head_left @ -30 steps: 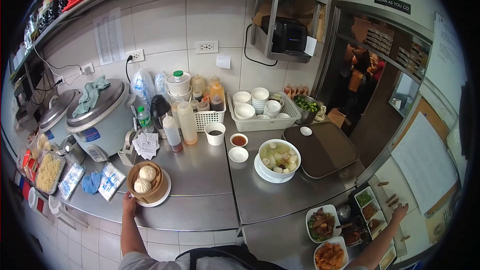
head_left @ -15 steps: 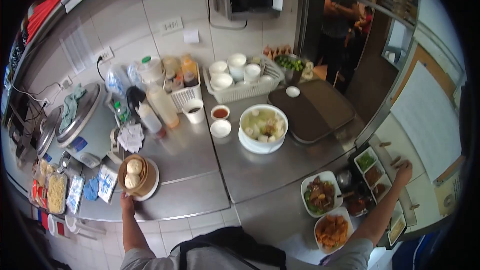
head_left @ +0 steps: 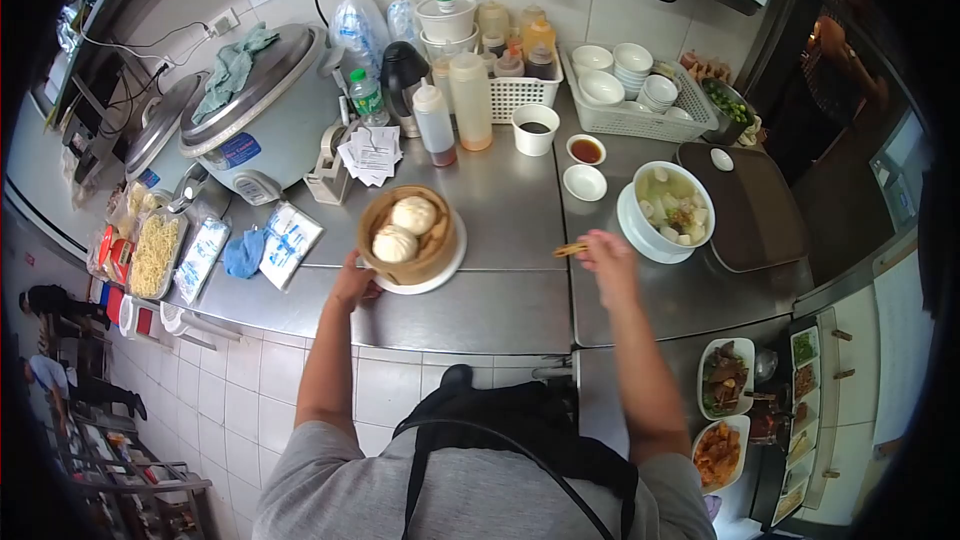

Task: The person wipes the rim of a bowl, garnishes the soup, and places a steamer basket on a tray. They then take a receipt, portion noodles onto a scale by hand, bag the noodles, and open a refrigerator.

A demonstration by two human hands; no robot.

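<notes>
Stainless-steel counter point(head_left: 470, 310) ran below a white tiled wall in my remote view. Near its front edge sat a bamboo steamer basket point(head_left: 410, 237) holding two white buns point(head_left: 403, 229), resting on a white plate point(head_left: 432, 280). The left hand point(head_left: 352, 285) touched the plate's rim, fingers curled against it. The right hand point(head_left: 605, 255) was closed around a small tan item point(head_left: 570, 250); I could not identify it. Just right of that hand stood a white bowl point(head_left: 672, 212) of pale soup with dumplings. Behind were a sauce dish point(head_left: 585, 149) of red liquid, an empty dish point(head_left: 584, 182) and a cup point(head_left: 534, 129) of dark liquid. Squeeze bottles point(head_left: 453, 112), a basket of stacked bowls point(head_left: 635, 90) and a rice cooker point(head_left: 268, 105) stood further back; I could read no label.
</notes>
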